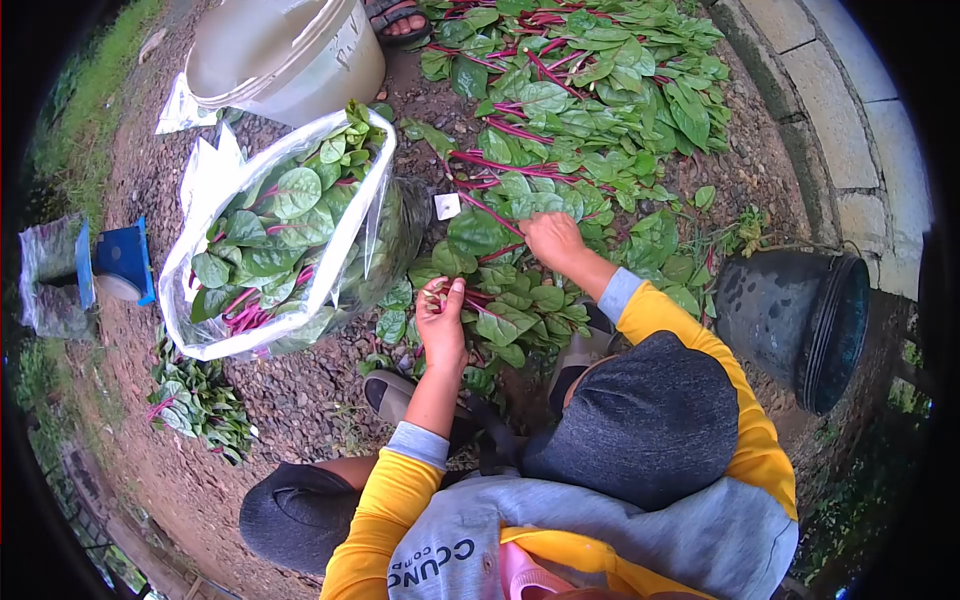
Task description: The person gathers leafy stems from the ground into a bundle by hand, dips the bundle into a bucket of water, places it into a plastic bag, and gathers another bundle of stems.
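Observation:
My left hand (441, 318) is closed round the red stems of a bunch of leafy greens (505, 315), whose leaves spread to the right above my shoes. Farther up and right, my right hand (550, 238) has its fingers pressed together at a red stem (490, 210) beside the large pile of greens (600, 100). Exactly what its fingertips hold is hidden. Left of my hands stands an open clear plastic bag (345, 290), filled with red-stemmed greens (285, 225). A small white square (447, 206) lies near the bag's right side.
A large whitish bucket (340, 70) stands behind the bag, near a sandaled foot (403, 22). A black bucket (790, 315) lies tipped at the right, below a concrete block edge (825, 110). More greens (205, 405) lie on the gravel at lower left; a blue container (122, 262) is farther left.

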### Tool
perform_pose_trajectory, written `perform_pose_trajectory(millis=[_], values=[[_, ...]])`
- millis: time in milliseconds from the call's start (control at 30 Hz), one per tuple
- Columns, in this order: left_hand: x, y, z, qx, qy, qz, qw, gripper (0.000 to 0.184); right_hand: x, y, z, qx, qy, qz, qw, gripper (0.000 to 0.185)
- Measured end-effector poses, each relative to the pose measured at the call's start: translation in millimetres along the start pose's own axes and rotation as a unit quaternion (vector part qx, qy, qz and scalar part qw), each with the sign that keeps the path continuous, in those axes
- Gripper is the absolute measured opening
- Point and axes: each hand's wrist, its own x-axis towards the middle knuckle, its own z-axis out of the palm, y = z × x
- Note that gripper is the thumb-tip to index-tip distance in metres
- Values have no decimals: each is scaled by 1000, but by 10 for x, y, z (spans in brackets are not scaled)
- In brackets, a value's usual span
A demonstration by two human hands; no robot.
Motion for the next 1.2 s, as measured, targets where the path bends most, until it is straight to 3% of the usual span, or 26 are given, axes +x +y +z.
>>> perform_pose_trajectory(millis=[167,233,300,400,467,533,633,733,800,1033,1133,1167,1200], values=[[7,20,8,-6,-2,0,1000,20,52,243,-188,3,46,9,999,14],[-11,16,-23,-11,-2,-1,1000,20,-36,547,-630,99,164,153,970,16],[12,-4,-36,-9,-4,2,1000,20,-292,999,-1105,22,168,259,951,19],[36,-34,-48,-5,-3,6,1000,21,-760,1779,-1217,-188,-118,353,909,23],[28,-16,-42,-2,-4,1,1000,21,-899,1462,-1382,-245,-48,309,918,30],[22,-23,-24,-1,-4,2,1000,21,-742,1262,-1282,-116,56,226,966,26],[28,-32,-18,2,-9,7,1000,20,-202,744,-924,130,126,120,976,15],[8,-15,-22,7,-15,1,1000,21,237,216,-489,134,95,0,986,17],[-23,47,8,-4,-19,-10,1000,22,360,-17,-351,145,53,-10,988,19],[15,14,-72,11,-19,-18,1000,24,293,-159,-29,165,96,14,981,18],[34,-15,-74,6,-14,-16,1000,23,222,-163,-237,328,84,127,932,17],[33,-15,-70,9,-12,-15,1000,24,180,-171,-340,314,146,98,933,14],[27,-13,-65,14,-9,-12,1000,24,147,-180,-377,316,141,84,935,14]])
